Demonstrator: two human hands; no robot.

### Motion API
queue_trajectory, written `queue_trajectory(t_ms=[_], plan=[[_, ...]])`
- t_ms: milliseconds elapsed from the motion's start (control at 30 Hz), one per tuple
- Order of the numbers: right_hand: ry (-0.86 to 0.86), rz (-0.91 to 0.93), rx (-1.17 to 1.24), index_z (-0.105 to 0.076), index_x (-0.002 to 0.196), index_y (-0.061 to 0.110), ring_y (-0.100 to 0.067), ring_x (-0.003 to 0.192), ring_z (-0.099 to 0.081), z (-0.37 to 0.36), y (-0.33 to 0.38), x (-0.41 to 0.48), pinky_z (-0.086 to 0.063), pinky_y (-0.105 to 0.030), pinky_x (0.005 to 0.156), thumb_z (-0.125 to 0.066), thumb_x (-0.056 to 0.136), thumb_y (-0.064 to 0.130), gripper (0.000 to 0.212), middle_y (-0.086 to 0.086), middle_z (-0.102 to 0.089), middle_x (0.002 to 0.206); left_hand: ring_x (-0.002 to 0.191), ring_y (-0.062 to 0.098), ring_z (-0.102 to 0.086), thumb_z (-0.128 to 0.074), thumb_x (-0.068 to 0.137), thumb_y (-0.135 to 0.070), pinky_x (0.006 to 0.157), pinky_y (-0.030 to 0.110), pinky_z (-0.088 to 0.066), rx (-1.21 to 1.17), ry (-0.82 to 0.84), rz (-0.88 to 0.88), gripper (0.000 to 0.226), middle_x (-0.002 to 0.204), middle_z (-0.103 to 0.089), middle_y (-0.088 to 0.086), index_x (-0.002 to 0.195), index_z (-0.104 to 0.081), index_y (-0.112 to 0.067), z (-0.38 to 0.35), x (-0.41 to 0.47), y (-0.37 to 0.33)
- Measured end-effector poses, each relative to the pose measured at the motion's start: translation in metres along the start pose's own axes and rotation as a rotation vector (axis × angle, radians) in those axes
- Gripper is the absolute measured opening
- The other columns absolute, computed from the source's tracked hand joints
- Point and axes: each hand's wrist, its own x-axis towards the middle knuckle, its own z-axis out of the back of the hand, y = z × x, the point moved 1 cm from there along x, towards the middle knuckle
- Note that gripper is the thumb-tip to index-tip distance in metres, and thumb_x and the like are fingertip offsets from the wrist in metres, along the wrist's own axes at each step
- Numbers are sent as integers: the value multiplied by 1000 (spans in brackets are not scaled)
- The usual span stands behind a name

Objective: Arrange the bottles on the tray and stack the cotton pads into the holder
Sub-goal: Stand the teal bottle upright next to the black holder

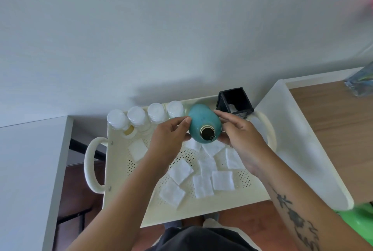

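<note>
The cream tray (203, 213) fills the lower middle of your view, perforated across its floor, with a looped handle (91, 165) at 9 o'clock and another showing behind your right hand at 3 o'clock. A white wall runs behind it at 12 o'clock, and a wooden tabletop (331, 131) lies off toward 3 o'clock.

Your left hand (167, 143) and right hand (245, 140) meet over the far middle of the tray, and between them you hold the teal bottle (202, 124). Your left fingertips press its side at 9 o'clock; your right hand wraps it from 3 o'clock. The bottle is tilted so its dark, gold-rimmed neck (207, 133) points up at you, and its base leans toward the wall.

At the tray's 1 o'clock corner stands the black square holder (235, 102), open at the top, with something white visible inside. Along the far edge from 10 to 12 o'clock four white-capped bottles (146, 116) stand in a row, touching or nearly so; the nearest to the teal bottle is just beside it.

The square white cotton pads (201, 178) lie loose on the tray floor, most clustered between 4 and 6 o'clock under your forearms, some overlapping. One pad (138, 149) lies apart at 9 o'clock.
</note>
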Motion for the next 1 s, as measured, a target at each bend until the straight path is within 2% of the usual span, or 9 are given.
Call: queue_trajectory(t_ms=[200, 400, 500, 567, 667, 733, 833, 933, 1000], plan=[[30, 13, -28, -65, 123, 36, -2, 100, -69, -1, 12, 10, -57, -21, 83, -48, 94, 11, 42, 8, -69, 120, 86, 9, -74, -56, 95, -41, 93, 39, -55, 89, -13, -49, 24, 92, -78, -8, 107, -74, -31, 3, 12, -18], [57, 11, -78, -61, 126, 40, -5, 98, -70, -2, 30, 24, -57, -22, 85, -49, 94, 19, 40, 8, -65, 123, 78, 8, -75, -53, 96, -45, 82, 31, -56, 199, -25, -110, 28, 92, -78, -7, 110, -73, -31, 8, 29, -39], [53, 4, -96, -59, 129, 41, -11, 99, -71, -4, 38, 30, -56, -14, 72, -49, 93, 23, 41, 11, -62, 125, 75, 7, -74, -51, 96, -47, 80, 32, -57, 232, -47, -135, 29, 90, -78, -8, 104, -74, -31, 8, 37, -46], [42, 9, -85, -59, 129, 39, -13, 101, -70, -5, 41, 35, -55, -12, 67, -50, 93, 24, 40, 11, -62, 124, 76, 10, -73, -50, 96, -47, 81, 35, -58, 244, -62, -158, 30, 87, -77, -3, 97, -75, -31, 6, 42, -48], [36, 16, -86, -58, 131, 38, -13, 102, -69, -5, 43, 43, -58, -18, 75, -51, 92, 27, 41, 10, -62, 123, 76, 17, -60, -48, 97, -44, 87, 46, -54, 237, -66, -180, 37, 86, -71, 18, 94, -74, -17, 2, 46, -50], [33, 20, -94, -57, 131, 40, -13, 100, -69, -5, 42, 48, -59, -24, 82, -51, 90, 30, 43, 9, -63, 122, 81, 21, -62, -49, 97, -42, 93, 52, -51, 223, -66, -183, 38, 88, -71, 7, 99, -72, -12, -1, 49, -52], [16, 32, -107, -54, 134, 43, -14, 94, -71, -4, 41, 53, -59, -26, 83, -53, 88, 34, 46, 7, -67, 113, 91, 18, -66, -53, 95, -42, 91, 43, -55, 250, -98, -195, 30, 95, -73, -3, 104, -72, -20, -3, 52, -55], [11, 53, -114, -52, 135, 41, -14, 91, -70, -3, 42, 57, -58, -26, 82, -55, 89, 35, 46, 6, -68, 104, 94, 15, -66, -54, 95, -43, 89, 40, -55, 272, -97, -198, 30, 99, -72, -4, 106, -70, -20, -3, 55, -56], [20, 70, -120, -51, 137, 39, -14, 93, -70, -2, 42, 57, -58, -27, 84, -58, 91, 36, 47, 9, -69, 101, 93, 8, -66, -55, 95, -41, 84, 31, -53, 281, -94, -225, 28, 104, -71, -6, 110, -69, -22, -1, 56, -56]])
